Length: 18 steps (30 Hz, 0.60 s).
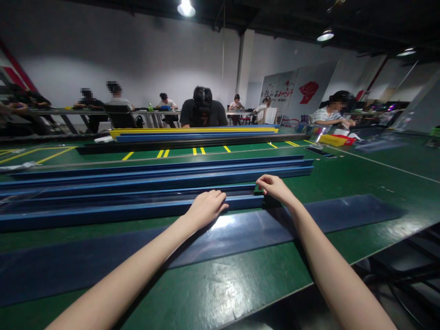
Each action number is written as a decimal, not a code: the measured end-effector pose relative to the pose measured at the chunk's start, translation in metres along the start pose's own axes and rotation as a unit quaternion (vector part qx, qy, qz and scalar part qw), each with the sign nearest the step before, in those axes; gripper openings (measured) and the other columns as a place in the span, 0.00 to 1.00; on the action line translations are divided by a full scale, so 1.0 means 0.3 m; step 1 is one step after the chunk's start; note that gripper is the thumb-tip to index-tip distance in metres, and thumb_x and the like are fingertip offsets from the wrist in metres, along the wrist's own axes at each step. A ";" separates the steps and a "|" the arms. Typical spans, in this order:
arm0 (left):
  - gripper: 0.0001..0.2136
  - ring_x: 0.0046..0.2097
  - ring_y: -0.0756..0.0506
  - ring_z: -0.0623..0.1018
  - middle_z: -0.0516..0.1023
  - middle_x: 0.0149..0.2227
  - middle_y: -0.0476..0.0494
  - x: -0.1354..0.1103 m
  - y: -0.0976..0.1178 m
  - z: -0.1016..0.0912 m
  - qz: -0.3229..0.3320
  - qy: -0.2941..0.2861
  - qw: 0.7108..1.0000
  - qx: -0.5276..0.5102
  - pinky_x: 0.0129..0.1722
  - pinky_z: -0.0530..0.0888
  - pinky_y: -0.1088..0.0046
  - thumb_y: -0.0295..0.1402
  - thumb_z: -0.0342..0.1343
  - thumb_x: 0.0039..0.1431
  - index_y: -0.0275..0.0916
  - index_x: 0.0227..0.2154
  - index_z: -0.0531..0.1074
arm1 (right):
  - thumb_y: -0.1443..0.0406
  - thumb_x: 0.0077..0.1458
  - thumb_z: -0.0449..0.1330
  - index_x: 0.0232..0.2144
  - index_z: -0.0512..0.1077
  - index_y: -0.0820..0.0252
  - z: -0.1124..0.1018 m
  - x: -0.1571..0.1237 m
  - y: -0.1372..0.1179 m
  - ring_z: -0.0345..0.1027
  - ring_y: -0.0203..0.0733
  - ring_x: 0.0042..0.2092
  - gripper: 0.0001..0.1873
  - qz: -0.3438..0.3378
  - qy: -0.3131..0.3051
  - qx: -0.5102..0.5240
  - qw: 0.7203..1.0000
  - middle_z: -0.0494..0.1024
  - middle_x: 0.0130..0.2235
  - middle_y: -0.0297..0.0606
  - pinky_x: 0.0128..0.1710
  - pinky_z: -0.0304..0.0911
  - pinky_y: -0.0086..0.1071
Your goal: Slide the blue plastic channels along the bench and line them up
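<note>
Several long blue channel strips (154, 181) lie side by side across a green table (223, 284). My left hand (206, 207) rests on the nearest blue strip (103, 211), fingers curled over its top edge. My right hand (273, 187) pinches the right end of that same strip, fingers bent down onto it. A flat dark blue sheet (240, 231) lies on the table under both forearms, between me and the strips.
More blue and yellow strips (192, 133) are stacked further back. A yellow and red tray (335, 140) sits at the right rear. Several people sit at far tables; one in a black shirt (202, 110) faces me. The table's near edge runs diagonally at lower right.
</note>
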<state>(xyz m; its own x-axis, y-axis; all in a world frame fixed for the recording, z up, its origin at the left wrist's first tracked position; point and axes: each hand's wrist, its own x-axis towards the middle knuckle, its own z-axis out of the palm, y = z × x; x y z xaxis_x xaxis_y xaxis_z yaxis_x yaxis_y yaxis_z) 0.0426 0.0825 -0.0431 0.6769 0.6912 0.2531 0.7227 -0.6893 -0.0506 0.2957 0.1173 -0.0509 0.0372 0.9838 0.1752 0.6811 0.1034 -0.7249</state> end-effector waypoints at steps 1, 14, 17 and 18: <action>0.08 0.39 0.45 0.70 0.71 0.35 0.44 0.000 0.000 0.003 0.002 0.003 1.000 0.004 0.35 0.65 0.72 0.37 0.45 0.59 0.37 0.32 0.64 | 0.61 0.47 0.52 0.24 0.68 0.61 0.001 -0.006 -0.010 0.62 0.30 0.21 0.09 -0.008 -0.003 -0.008 1.000 0.73 0.24 0.34 0.24 0.57 0.23; 0.09 0.38 0.44 0.71 0.71 0.34 0.42 -0.002 0.002 0.009 0.001 0.011 1.000 0.004 0.36 0.64 0.69 0.37 0.44 0.60 0.37 0.32 0.65 | 0.58 0.54 0.46 0.21 0.67 0.60 0.055 -0.077 -0.132 0.63 0.33 0.25 0.17 -0.111 -0.003 -0.116 0.987 0.72 0.22 0.35 0.26 0.52 0.24; 0.10 0.38 0.44 0.71 0.71 0.35 0.41 -0.001 0.001 0.003 0.001 0.010 1.000 0.005 0.37 0.65 0.69 0.37 0.44 0.59 0.37 0.33 0.65 | 0.57 0.55 0.45 0.22 0.67 0.59 0.088 -0.100 -0.160 0.61 0.34 0.26 0.18 -0.132 0.020 -0.214 0.968 0.71 0.23 0.35 0.25 0.48 0.26; 0.10 0.38 0.44 0.71 0.72 0.35 0.41 -0.001 0.000 0.000 0.001 0.009 1.000 0.008 0.37 0.65 0.68 0.38 0.45 0.59 0.37 0.33 0.65 | 0.58 0.56 0.45 0.23 0.67 0.59 0.100 -0.107 -0.168 0.62 0.35 0.27 0.18 -0.150 0.036 -0.248 0.956 0.72 0.25 0.35 0.26 0.47 0.26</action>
<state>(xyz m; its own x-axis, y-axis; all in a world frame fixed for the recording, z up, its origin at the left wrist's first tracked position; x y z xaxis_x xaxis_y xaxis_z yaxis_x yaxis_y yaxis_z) 0.0422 0.0823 -0.0431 0.6758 0.6859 0.2697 0.7237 -0.6869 -0.0664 0.2383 0.0848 -0.0400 -0.1765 0.9066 0.3833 0.9314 0.2797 -0.2328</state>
